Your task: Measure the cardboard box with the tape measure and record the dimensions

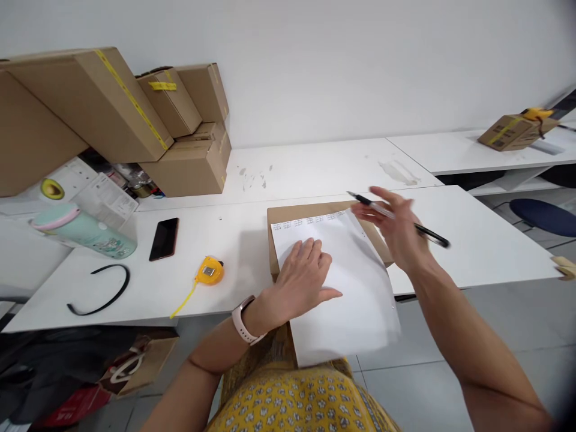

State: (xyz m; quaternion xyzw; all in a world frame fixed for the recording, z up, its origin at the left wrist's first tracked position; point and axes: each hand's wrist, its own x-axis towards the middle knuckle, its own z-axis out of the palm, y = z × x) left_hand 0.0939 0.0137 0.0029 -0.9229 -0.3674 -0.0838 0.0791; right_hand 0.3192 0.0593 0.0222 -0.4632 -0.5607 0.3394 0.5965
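A white sheet of paper (346, 324) with rows of small writing along its top lies over a cardboard box (310, 212) on the table. My left hand (299, 279) rests flat on the sheet, fingers stretched out and thumb apart. A black and clear pen (432, 234) is held in my right hand (400, 231), above the sheet's right edge. Its tip points up and left, off the paper. The lower part of the sheet hangs over the table's front edge.
Left of the box lie a yellow tape measure (209, 271), a phone (164, 239) and a black headband (121, 291). A mint green bottle (90, 231) stands farther left. Stacked cardboard boxes (189, 165) fill the back left. A small box (508, 132) sits far right.
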